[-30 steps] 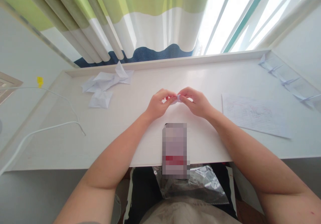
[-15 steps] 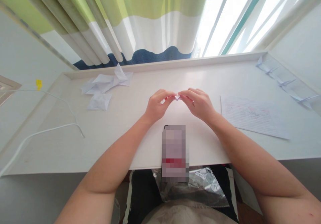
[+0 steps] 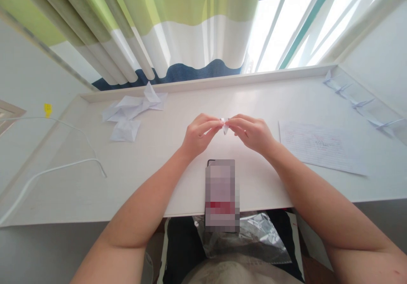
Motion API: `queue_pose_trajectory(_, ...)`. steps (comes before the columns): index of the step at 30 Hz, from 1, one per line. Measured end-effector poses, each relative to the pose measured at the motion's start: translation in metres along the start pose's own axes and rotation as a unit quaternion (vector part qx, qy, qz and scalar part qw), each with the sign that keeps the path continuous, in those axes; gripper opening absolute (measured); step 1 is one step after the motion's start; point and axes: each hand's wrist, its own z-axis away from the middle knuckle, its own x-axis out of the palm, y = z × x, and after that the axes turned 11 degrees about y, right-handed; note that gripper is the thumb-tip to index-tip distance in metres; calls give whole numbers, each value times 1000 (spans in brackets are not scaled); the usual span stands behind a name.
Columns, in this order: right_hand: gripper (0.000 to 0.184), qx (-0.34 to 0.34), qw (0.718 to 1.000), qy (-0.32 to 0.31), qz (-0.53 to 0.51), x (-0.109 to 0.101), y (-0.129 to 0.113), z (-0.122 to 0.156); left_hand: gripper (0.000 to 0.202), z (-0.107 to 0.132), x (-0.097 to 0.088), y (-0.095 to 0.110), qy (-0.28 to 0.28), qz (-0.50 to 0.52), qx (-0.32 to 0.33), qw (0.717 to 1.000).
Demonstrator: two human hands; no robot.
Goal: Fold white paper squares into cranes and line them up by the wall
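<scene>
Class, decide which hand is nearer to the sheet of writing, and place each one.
Right. The right hand is left of the sheet of writing, apart from it; the left hand is farther left, beyond the right.

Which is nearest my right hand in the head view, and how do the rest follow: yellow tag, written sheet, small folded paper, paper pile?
1. Small folded paper, pinched in the right hand.
2. Written sheet, to the right on the desk.
3. Paper pile, on the desk's left side.
4. Yellow tag, at far left.
</scene>
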Motion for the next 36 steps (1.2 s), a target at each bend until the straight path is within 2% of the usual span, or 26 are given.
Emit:
queue_pose_trajectory(8, 26, -30, 999, 42, -10, 4, 0, 0, 12, -4, -1, 2, 12, -29, 46, 998)
queue_pose_trajectory(12, 24, -59, 997, 39, -42, 4, 0, -3, 14, -3, 0, 4, 17, -26, 28, 999)
queue_pose_trajectory(17, 22, -44, 998, 14, -44, 3, 3, -3, 12, 0, 2, 1, 13, -8, 1, 1000)
queue_pose_trajectory(21, 22, -42, 998, 28, -27, 5, 3, -3, 14, 1, 3, 0, 1, 13, -27, 1000)
queue_pose_trajectory(25, 16, -41, 996, 71, -36, 10, -1, -3, 11, 1, 6, 2, 19, 40, -57, 997)
queue_pose_trajectory(32, 18, 59, 983, 145, -101, 25, -6, -3, 10, 2, 16, 5, 76, 46, -142, 986)
queue_pose_trajectory(36, 21, 114, 967, 176, -148, 33, -9, -2, 19, 1, 21, 7, 118, 54, -200, 971)
